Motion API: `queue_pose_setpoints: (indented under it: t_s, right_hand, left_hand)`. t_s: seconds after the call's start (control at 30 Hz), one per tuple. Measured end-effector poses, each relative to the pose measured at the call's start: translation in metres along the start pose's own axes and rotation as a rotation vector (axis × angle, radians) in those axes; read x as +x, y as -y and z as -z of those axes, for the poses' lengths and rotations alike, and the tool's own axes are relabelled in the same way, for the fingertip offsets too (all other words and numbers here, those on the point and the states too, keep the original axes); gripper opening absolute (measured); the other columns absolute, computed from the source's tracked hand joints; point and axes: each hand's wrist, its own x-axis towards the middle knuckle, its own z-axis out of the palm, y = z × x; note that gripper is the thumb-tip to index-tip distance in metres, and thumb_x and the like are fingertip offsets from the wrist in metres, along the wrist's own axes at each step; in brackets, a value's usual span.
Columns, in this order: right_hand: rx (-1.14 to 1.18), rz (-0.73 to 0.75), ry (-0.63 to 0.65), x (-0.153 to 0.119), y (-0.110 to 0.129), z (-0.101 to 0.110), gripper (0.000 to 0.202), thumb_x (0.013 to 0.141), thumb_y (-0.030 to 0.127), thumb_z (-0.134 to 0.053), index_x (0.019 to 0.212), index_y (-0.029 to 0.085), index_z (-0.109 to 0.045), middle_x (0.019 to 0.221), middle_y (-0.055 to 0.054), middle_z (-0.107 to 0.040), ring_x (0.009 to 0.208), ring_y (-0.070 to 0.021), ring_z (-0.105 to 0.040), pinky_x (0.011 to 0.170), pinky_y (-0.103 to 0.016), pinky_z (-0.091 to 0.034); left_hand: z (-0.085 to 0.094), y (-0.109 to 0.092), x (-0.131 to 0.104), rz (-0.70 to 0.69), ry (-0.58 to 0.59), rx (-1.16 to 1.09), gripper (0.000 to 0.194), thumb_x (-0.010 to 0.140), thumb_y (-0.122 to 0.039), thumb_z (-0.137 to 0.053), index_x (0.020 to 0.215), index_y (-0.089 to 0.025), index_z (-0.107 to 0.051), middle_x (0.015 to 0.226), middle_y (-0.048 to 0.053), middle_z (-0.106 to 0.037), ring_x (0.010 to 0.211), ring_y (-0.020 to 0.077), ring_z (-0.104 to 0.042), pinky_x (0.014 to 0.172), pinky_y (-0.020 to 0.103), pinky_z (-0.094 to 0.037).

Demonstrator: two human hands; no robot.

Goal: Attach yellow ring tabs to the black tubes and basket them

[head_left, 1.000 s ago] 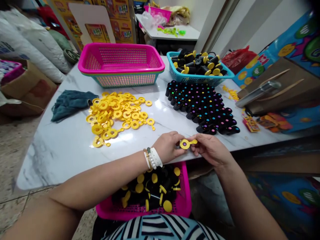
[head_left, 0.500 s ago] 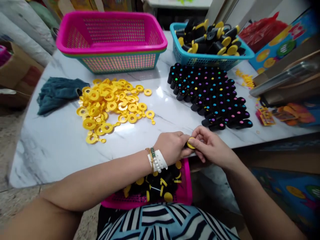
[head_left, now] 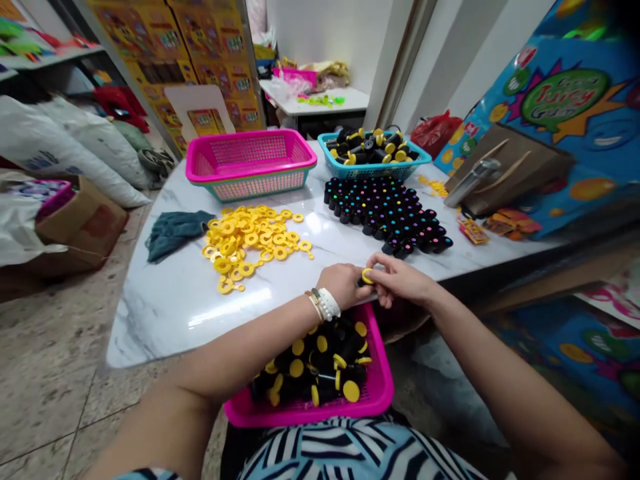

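My left hand is closed around a small black cylinder, mostly hidden by its fingers. A round yellow cap shows at the cylinder's end. Thumb and fingers of my right hand press on this cap from the right. Both hands meet just above the table's front edge. Beneath them, a pink basket on my lap holds many black cylinders with yellow caps. Beyond my left hand lies a heap of yellow rings with small tabs. Upright black cylinders with coloured dots stand packed together beyond my right hand.
Stacked pink and teal baskets stand at the back of the marble-patterned table. A blue basket full of capped cylinders is to their right. Dark green cloth lies left. A paper bag and snack packets sit right.
The camera view has tilted up, so more of the room shows. Both hands stay together at the yellow cap, with little visible change in their hold.
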Motion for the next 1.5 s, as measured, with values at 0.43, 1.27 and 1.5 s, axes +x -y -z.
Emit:
queue_pose_setpoints:
  t_s: [0.43,1.27,1.5]
  right_hand:
    - [-0.314,0.317,-0.123,-0.054,-0.034,-0.103,0.013,0.082,0.030,-0.059,0.089,0.023,-0.050,0.048,0.011,-0.042,0.042,-0.0097,-0.040,0.043,-0.021,-0.027]
    - [-1.039,0.303,-0.364,-0.015,-0.004,-0.020,0.016,0.085,0.022,-0.056,0.098,0.021,-0.066,0.106,-0.011,-0.056,0.088,-0.0235,-0.062,0.069,-0.032,-0.052]
    - [-0.989,0.280,-0.348,-0.025,-0.019,-0.025,0.011,0.086,0.015,-0.052,0.095,0.017,-0.058,0.100,-0.009,-0.056,0.076,-0.0198,-0.061,0.064,-0.031,-0.049]
  left_hand:
    - [0.061,0.056,-0.047,0.028,-0.187,0.098,0.046,0.078,-0.041,-0.064,0.119,-0.020,-0.064,0.113,0.011,-0.059,0.095,0.0222,-0.062,0.088,0.036,-0.050]
    - [0.006,-0.005,0.071,0.011,-0.196,-0.103,0.024,0.085,-0.029,-0.054,0.102,-0.016,-0.063,0.086,0.005,-0.065,0.076,0.0166,-0.061,0.075,0.030,-0.050]
    - [-0.005,-0.014,0.106,0.042,-0.081,0.035,0.043,0.079,-0.053,-0.061,0.103,-0.018,-0.065,0.088,0.006,-0.067,0.078,0.0219,-0.062,0.065,0.031,-0.048]
